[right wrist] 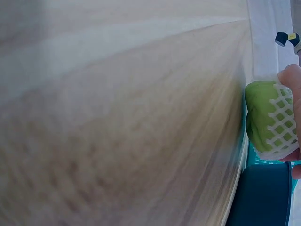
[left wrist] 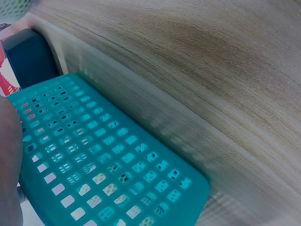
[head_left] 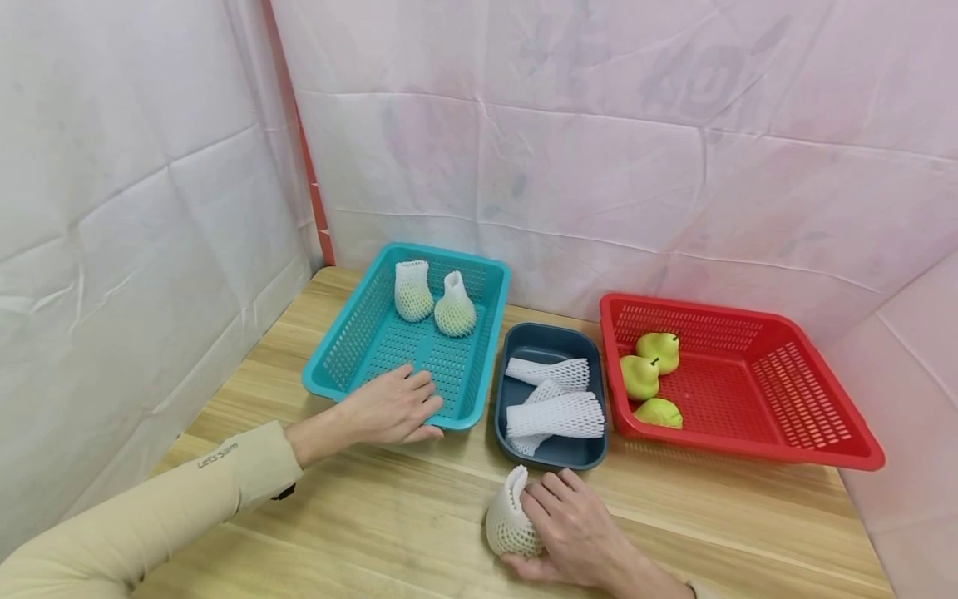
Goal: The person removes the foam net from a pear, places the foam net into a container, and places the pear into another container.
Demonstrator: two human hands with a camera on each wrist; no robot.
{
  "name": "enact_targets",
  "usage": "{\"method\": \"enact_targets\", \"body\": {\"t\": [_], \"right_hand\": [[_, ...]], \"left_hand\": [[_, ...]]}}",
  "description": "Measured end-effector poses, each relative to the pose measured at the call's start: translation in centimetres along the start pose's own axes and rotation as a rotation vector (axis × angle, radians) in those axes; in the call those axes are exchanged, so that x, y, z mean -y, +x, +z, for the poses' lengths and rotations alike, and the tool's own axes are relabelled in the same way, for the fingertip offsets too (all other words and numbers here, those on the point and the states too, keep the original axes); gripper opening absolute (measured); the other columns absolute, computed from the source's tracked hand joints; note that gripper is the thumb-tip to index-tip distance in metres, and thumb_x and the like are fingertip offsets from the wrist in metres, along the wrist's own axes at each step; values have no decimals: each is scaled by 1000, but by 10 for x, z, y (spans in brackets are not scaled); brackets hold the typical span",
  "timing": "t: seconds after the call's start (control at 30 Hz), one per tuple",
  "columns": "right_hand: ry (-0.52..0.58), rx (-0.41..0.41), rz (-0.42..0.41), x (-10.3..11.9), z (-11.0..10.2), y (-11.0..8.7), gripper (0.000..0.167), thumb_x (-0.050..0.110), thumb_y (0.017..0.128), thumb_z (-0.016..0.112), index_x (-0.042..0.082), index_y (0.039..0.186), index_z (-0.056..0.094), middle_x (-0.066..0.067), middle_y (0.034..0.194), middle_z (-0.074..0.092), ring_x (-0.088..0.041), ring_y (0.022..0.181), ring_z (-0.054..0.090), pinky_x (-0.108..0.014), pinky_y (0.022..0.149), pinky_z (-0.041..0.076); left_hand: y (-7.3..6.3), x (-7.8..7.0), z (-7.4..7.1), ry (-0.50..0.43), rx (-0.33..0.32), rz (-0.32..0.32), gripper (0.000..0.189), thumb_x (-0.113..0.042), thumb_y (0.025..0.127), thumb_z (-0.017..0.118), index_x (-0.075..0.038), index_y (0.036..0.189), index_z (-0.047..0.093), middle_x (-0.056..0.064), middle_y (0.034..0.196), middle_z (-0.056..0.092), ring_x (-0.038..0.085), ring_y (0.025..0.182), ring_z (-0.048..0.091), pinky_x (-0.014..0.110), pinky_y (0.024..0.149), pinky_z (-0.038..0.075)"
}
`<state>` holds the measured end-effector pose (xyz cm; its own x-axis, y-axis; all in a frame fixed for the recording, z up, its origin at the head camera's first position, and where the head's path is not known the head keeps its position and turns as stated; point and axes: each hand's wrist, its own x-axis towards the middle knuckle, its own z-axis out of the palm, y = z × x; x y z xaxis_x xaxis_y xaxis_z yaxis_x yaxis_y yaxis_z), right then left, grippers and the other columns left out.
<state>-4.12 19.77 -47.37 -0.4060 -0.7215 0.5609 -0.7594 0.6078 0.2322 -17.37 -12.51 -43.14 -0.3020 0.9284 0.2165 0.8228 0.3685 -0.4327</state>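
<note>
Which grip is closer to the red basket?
Right. The right grip is in front and left of the red basket; the left grip is farther left, at the teal basket.

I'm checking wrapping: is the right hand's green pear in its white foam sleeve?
Partly in: the foam sleeve wraps the pear, whose bare end faces the right wrist camera.
</note>
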Motion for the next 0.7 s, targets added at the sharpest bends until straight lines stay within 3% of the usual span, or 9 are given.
{"method": "enact_targets", "body": {"t": [0.23, 0.7], "right_hand": [[12, -40, -17, -3, 0, 0, 59, 71, 88, 62, 12, 88, 66, 2, 83, 67, -17, 73, 56, -31, 68, 44], [6, -23, -13, -6, -7, 2, 59, 70, 91, 61, 12, 83, 65, 2, 82, 69, -17, 76, 60, -33, 70, 47]], "left_hand": [[0, 0, 0, -1, 14, -6, 48, -57, 111, 38, -17, 92, 55, -2, 87, 67, 19, 85, 52, 32, 76, 43], [0, -1, 1, 5, 7, -3, 47, -57, 110, 39, -17, 92, 55, -2, 88, 67, 19, 86, 53, 31, 75, 42]]}}
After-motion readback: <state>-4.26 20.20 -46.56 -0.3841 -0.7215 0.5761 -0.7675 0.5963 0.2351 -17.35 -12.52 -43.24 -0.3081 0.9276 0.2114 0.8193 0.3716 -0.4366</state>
